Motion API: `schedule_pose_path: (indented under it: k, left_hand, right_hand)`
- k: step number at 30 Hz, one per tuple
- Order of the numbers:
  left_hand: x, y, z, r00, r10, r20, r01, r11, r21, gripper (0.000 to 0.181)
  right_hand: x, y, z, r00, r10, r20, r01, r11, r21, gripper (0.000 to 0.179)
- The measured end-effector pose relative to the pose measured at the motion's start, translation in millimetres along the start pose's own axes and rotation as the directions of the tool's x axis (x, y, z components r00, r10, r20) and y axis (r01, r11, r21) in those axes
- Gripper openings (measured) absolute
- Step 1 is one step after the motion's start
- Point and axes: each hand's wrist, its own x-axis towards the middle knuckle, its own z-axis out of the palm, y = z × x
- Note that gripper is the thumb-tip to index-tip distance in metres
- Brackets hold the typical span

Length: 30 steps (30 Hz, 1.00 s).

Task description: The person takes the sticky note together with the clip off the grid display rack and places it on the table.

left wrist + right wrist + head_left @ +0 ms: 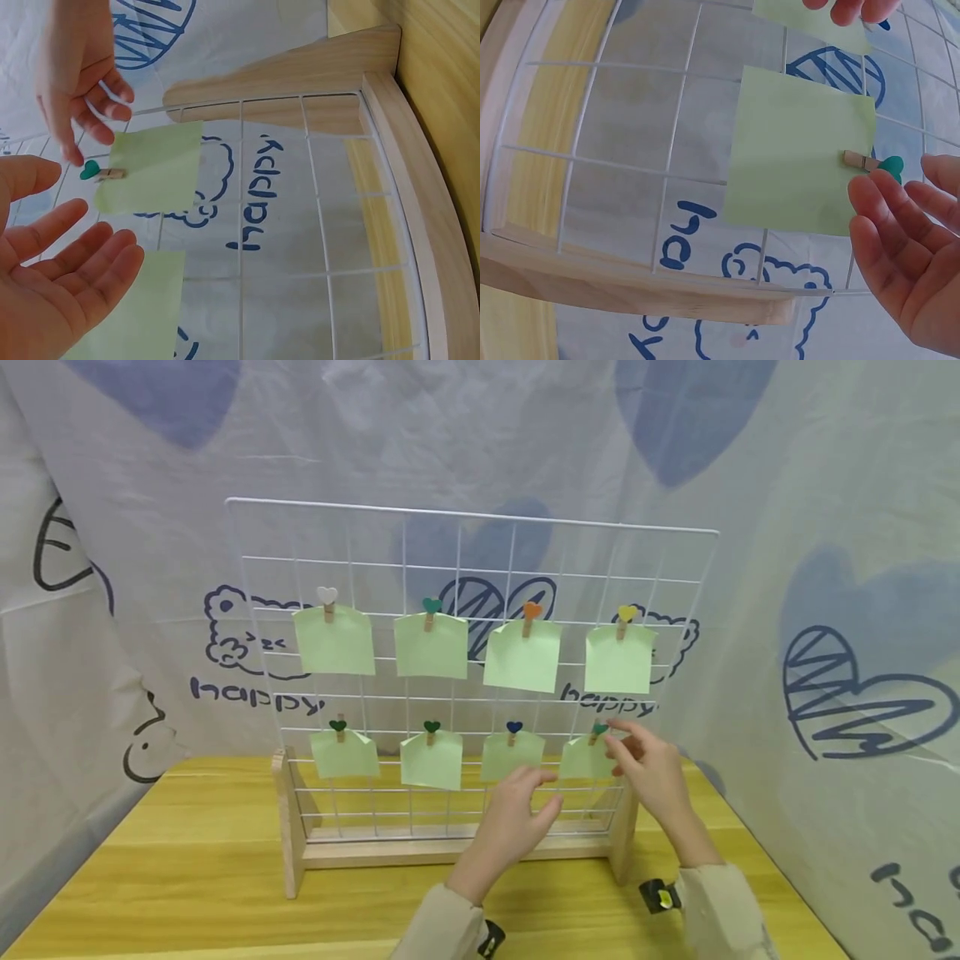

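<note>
A green note (585, 758) hangs at the right end of the lower row on a white wire grid (480, 700), held by a small wooden clothespin with a green heart (891, 166). My right hand (651, 768) is beside this clothespin, its fingers loosely bent and apart, fingertips right at the heart and nothing gripped. To its left, my left hand (517, 818) hovers before the grid with fingers spread and relaxed, holding nothing. Its fingertips overlap the lower edge of a neighbouring note (512, 753), which hangs from a clothespin with a blue heart (513, 728).
Wooden feet (288, 827) and a crossbar (375, 854) carry the grid on the yellow wood-grain table (172, 860). Along the upper row hang several more green notes (333, 642) on heart clothespins. A printed cloth (825, 485) covers the wall behind and beside it.
</note>
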Motion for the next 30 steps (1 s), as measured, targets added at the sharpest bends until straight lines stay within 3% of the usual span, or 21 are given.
schedule_pose_path:
  k: [7,18,30]
  left_hand:
    - [7.9,2.5,5.4,0.999,0.029,-0.030,-0.029,1.000,-0.012,0.027]
    - [20.2,6.8,9.1,1.000,0.012,-0.025,-0.013,0.999,-0.043,0.027]
    - [25.7,10.0,16.2,0.997,-0.074,0.024,0.077,0.987,-0.143,0.036]
  right_hand:
    - [10.7,-1.1,-1.8,0.996,-0.020,0.086,0.026,0.998,-0.063,0.029]
    - [18.7,-1.7,-3.8,0.980,0.024,0.196,0.000,0.993,-0.119,0.034]
    - [23.9,-1.2,-4.9,0.968,0.053,0.246,-0.020,0.991,-0.132,0.031]
